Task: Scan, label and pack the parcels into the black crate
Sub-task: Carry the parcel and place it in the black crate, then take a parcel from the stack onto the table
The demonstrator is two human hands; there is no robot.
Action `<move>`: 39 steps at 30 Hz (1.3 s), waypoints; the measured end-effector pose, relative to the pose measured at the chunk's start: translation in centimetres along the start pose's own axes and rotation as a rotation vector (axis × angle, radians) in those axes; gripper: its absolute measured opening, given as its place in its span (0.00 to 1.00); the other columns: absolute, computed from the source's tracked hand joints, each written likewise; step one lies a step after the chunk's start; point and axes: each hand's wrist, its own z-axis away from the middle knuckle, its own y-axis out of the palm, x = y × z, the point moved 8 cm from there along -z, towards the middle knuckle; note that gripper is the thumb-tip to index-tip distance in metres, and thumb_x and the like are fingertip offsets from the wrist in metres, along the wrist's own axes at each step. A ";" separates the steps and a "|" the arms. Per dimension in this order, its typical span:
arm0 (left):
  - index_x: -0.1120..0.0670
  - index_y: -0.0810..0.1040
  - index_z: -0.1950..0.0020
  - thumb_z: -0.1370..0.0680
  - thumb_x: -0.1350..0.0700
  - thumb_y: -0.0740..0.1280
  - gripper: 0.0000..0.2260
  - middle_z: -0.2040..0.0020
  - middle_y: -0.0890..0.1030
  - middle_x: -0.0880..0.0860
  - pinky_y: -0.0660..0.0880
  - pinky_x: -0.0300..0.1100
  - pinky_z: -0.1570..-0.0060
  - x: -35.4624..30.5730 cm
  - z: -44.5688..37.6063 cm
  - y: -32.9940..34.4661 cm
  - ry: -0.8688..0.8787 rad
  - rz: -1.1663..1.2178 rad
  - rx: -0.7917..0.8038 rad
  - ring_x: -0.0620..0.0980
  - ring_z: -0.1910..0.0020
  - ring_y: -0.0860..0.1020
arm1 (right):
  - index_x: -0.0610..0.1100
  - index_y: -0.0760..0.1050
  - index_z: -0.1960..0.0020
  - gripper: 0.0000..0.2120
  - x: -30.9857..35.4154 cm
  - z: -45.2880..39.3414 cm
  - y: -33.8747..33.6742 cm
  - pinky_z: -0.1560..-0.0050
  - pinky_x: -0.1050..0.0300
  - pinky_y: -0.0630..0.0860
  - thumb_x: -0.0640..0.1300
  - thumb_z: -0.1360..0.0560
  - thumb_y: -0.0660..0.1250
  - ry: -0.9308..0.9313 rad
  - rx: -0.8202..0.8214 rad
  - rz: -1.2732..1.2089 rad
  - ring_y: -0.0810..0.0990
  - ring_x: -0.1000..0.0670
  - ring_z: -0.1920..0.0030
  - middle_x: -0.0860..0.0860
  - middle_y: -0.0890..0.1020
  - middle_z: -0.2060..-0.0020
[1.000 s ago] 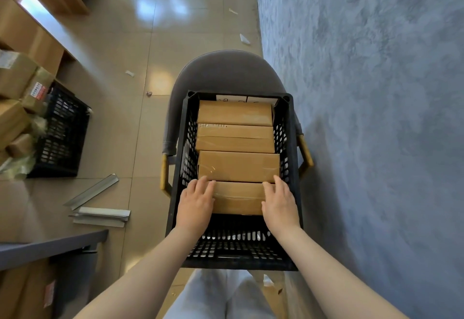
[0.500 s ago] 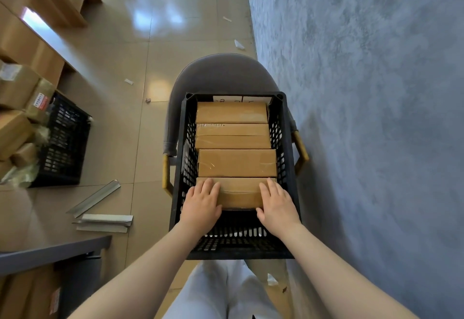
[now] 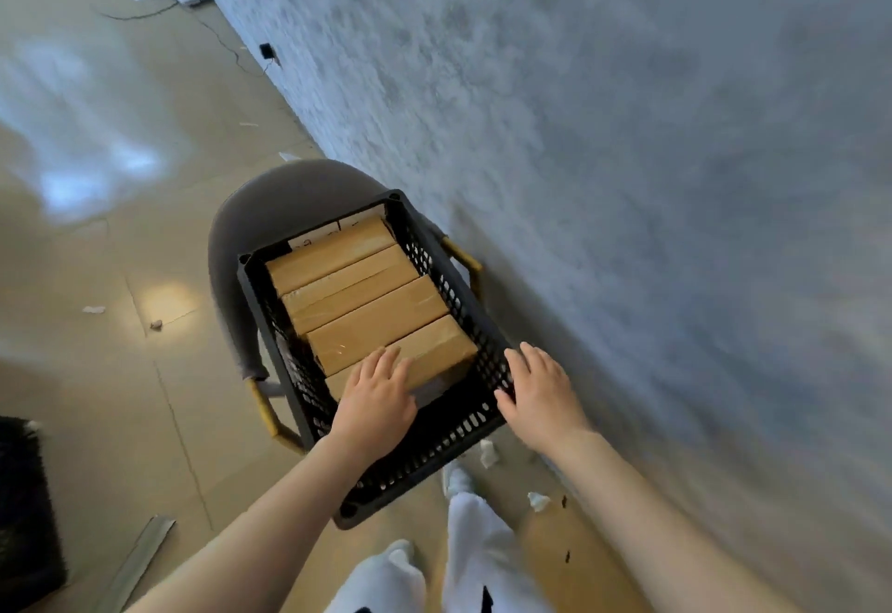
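Note:
The black crate (image 3: 463, 293) stands on a grey chair and holds several brown taped parcels in a row. The nearest parcel (image 3: 437, 347) lies at the crate's near end. My left hand (image 3: 374, 402) rests flat on that parcel's near edge, fingers straight. My right hand (image 3: 538, 392) hovers with spread fingers over the crate's right rim, off the parcel and holding nothing. White labels show at the crate's far end.
The grey chair (image 3: 260, 211) with yellow legs stands against a grey wall (image 3: 627, 153) on the right. Paper scraps (image 3: 487, 453) litter the tiled floor. Another black crate (image 3: 24, 506) sits at the left edge, a metal strip (image 3: 140, 559) near it. A cable lies far back.
My head has turned, so the crate now appears tilted. My right hand has lifted off the nearest parcel and moved right over the crate rim. My left hand stays on the parcel.

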 end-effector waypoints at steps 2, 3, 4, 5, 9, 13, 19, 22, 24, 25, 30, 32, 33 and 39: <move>0.51 0.54 0.21 0.18 0.46 0.55 0.26 0.20 0.55 0.53 0.47 0.51 0.23 -1.8 0.5 -1.1 0.105 -0.026 0.005 0.54 0.21 0.49 | 0.44 0.55 0.22 0.30 -0.8 3.6 -0.3 0.24 0.50 0.54 0.55 0.19 0.57 0.099 -0.052 -0.053 0.55 0.44 0.23 0.43 0.58 0.23; 0.50 0.54 0.21 0.18 0.46 0.55 0.26 0.20 0.55 0.52 0.47 0.51 0.23 -2.9 0.8 -1.8 0.161 -0.036 0.000 0.54 0.21 0.49 | 0.44 0.55 0.22 0.30 -1.3 5.5 -0.4 0.24 0.50 0.54 0.55 0.19 0.57 0.146 -0.074 -0.078 0.55 0.44 0.23 0.43 0.58 0.23; 0.50 0.55 0.21 0.18 0.46 0.56 0.26 0.20 0.57 0.52 0.47 0.51 0.22 -4.1 1.1 -2.5 0.219 -0.045 -0.015 0.54 0.21 0.50 | 0.44 0.55 0.22 0.30 -1.7 7.4 -0.6 0.24 0.50 0.54 0.55 0.19 0.57 0.192 -0.094 -0.102 0.55 0.44 0.23 0.43 0.57 0.23; 0.49 0.56 0.21 0.18 0.45 0.56 0.26 0.21 0.58 0.51 0.48 0.51 0.23 -5.6 1.6 -3.2 0.278 -0.050 -0.035 0.53 0.21 0.51 | 0.44 0.54 0.22 0.30 -2.2 9.6 -0.7 0.24 0.50 0.54 0.56 0.19 0.57 0.239 -0.114 -0.125 0.54 0.44 0.23 0.43 0.57 0.22; 0.47 0.57 0.22 0.18 0.45 0.57 0.25 0.21 0.59 0.48 0.48 0.49 0.24 -13.1 4.5 -4.8 0.506 0.002 -0.003 0.51 0.21 0.53 | 0.43 0.55 0.22 0.30 -4.5 18.8 -1.3 0.24 0.50 0.54 0.56 0.19 0.56 0.421 -0.200 -0.191 0.55 0.45 0.23 0.44 0.57 0.22; 0.47 0.55 0.21 0.18 0.46 0.58 0.26 0.21 0.56 0.48 0.46 0.48 0.24 -22.7 9.5 -4.3 0.776 -0.023 0.059 0.51 0.21 0.50 | 0.42 0.59 0.23 0.30 -7.6 29.4 -1.1 0.25 0.49 0.58 0.56 0.20 0.57 0.618 -0.313 -0.241 0.59 0.44 0.24 0.43 0.62 0.24; 0.49 0.58 0.22 0.19 0.48 0.57 0.26 0.21 0.58 0.50 0.48 0.46 0.25 -37.3 21.2 -1.5 1.171 -0.054 0.086 0.52 0.21 0.53 | 0.44 0.57 0.23 0.28 -11.4 48.4 1.2 0.25 0.53 0.54 0.55 0.18 0.56 0.945 -0.466 -0.310 0.56 0.45 0.23 0.44 0.58 0.23; 0.49 0.62 0.23 0.24 0.41 0.48 0.29 0.22 0.61 0.50 0.47 0.41 0.28 -43.9 28.6 0.7 1.339 -0.062 0.104 0.53 0.23 0.56 | 0.44 0.56 0.23 0.29 -12.4 58.5 3.1 0.25 0.53 0.55 0.55 0.19 0.57 1.106 -0.533 -0.355 0.56 0.45 0.23 0.45 0.57 0.23; 0.49 0.65 0.25 0.25 0.40 0.48 0.30 0.23 0.64 0.51 0.49 0.42 0.28 -48.4 34.3 1.9 1.429 -0.030 0.103 0.53 0.24 0.59 | 0.45 0.56 0.23 0.29 -12.7 65.4 4.1 0.25 0.53 0.57 0.55 0.19 0.57 1.186 -0.587 -0.371 0.56 0.46 0.24 0.46 0.57 0.23; 0.50 0.66 0.25 0.25 0.40 0.49 0.30 0.24 0.65 0.51 0.51 0.43 0.28 -50.6 37.2 2.3 1.465 -0.006 0.103 0.54 0.24 0.61 | 0.46 0.56 0.23 0.29 -12.8 68.9 4.5 0.25 0.53 0.58 0.56 0.20 0.57 1.220 -0.617 -0.366 0.57 0.46 0.24 0.46 0.58 0.24; 0.51 0.69 0.27 0.24 0.42 0.52 0.28 0.27 0.69 0.52 0.62 0.52 0.27 -59.2 51.4 5.8 1.600 0.078 0.161 0.55 0.27 0.65 | 0.45 0.59 0.25 0.27 -12.7 85.0 6.8 0.28 0.55 0.60 0.55 0.20 0.59 1.363 -0.716 -0.349 0.61 0.46 0.26 0.46 0.63 0.26; 0.51 0.69 0.27 0.24 0.42 0.52 0.28 0.27 0.69 0.52 0.62 0.53 0.28 -61.8 56.4 7.4 1.640 0.096 0.192 0.54 0.27 0.66 | 0.45 0.58 0.24 0.28 -12.5 90.3 8.0 0.27 0.55 0.59 0.55 0.20 0.59 1.402 -0.738 -0.342 0.59 0.47 0.25 0.47 0.61 0.25; 0.50 0.68 0.26 0.24 0.41 0.52 0.28 0.27 0.69 0.51 0.62 0.53 0.28 -63.1 58.7 8.0 1.662 0.101 0.199 0.53 0.27 0.65 | 0.45 0.58 0.24 0.28 -12.5 92.9 8.6 0.26 0.55 0.58 0.56 0.20 0.58 1.422 -0.757 -0.345 0.58 0.48 0.25 0.47 0.60 0.25; 0.50 0.67 0.26 0.23 0.41 0.53 0.27 0.27 0.68 0.50 0.61 0.51 0.28 -71.7 70.5 11.9 1.810 0.086 0.248 0.51 0.27 0.64 | 0.49 0.58 0.24 0.28 -14.7 106.5 11.7 0.25 0.53 0.57 0.57 0.20 0.58 1.555 -0.847 -0.313 0.56 0.49 0.24 0.48 0.60 0.24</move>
